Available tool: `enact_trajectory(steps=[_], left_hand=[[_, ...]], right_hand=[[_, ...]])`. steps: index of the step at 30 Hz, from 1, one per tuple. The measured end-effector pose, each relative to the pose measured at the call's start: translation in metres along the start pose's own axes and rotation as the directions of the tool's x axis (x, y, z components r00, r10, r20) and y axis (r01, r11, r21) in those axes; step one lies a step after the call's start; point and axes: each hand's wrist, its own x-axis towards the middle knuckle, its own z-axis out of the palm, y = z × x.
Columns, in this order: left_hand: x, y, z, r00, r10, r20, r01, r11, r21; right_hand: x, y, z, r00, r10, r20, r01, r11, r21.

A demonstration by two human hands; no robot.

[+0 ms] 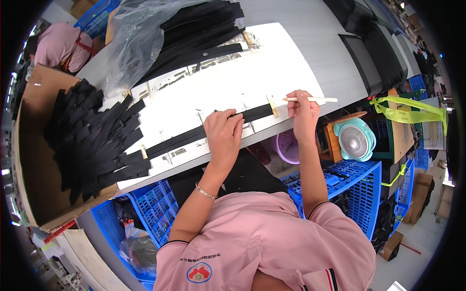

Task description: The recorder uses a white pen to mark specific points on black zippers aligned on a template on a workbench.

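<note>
A grey worktop point(315, 53) carries a white flat board point(218, 92) marked with black smears. Along the board's near edge lies a long black strap point(194, 133), laid straight. At the far side rests a bundle of long black straps point(204, 34), partly wrapped in a clear plastic bag point(136, 39).

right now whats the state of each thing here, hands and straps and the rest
left hand: pressed flat on the black strap
right hand: gripping a pale stick
pale stick: level, tip past the board's edge
black strap: stretched flat along the white board
white board: flat on the table, marked with dark lines
strap pile: heaped in the cardboard box
plastic bag: open, straps spilling out
fan: cannot tell if running
</note>
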Motion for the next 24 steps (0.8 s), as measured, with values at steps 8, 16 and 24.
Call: enact_trajectory(steps=[8,16,24], left_hand=[[0.0,0.002,0.001,1.0,0.006,-0.01,-0.005,0.999,0.048],[0.0,0.003,0.001,0.998,0.052,-0.018,-0.051,0.997,0.053],[-0.001,0.003,0.001,0.998,0.048,-0.029,-0.046,0.995,0.083]], right_hand=[[-0.013,-0.005,0.015,0.997,0.013,0.079,-0.002,0.99,-0.141],[-0.013,0.024,0.043,0.929,-0.066,0.364,0.197,0.921,-0.336],[-0.014,0.031,0.047,0.913,-0.116,0.391,0.308,0.824,-0.476]])
